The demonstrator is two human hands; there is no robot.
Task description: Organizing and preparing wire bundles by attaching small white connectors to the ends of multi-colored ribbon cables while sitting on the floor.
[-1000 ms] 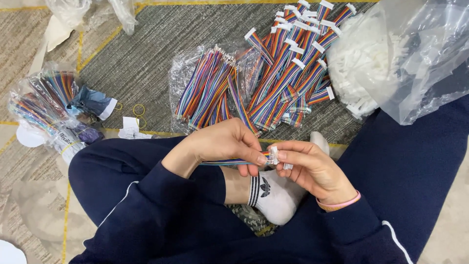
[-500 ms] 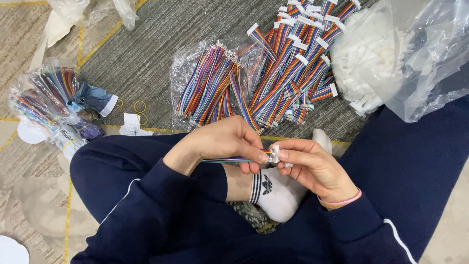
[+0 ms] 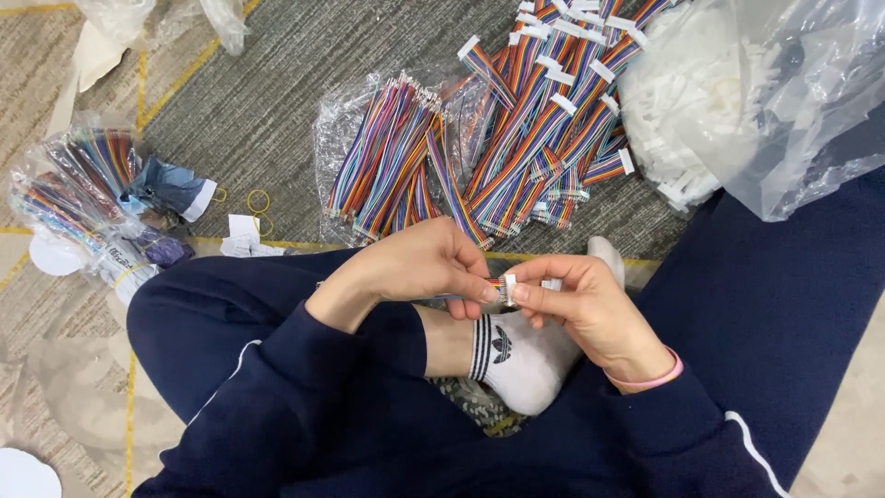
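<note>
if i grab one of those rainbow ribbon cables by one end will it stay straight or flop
Probably flop: the flat rainbow-coloured ribbon cable is thin, and those in the loose pile of cables with white plastic connectors lie bent. Likely light, since the left hand and right hand pinch it with fingertips only.

navy sleeves (image 3: pixel 304 387) | navy trousers (image 3: pixel 784 295) | white sock (image 3: pixel 525 364) | pink wristband (image 3: pixel 645 380)

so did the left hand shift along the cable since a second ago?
Yes. The left hand slid toward the white connector held by the right hand; less cable shows between them, judged against the sock.
</note>
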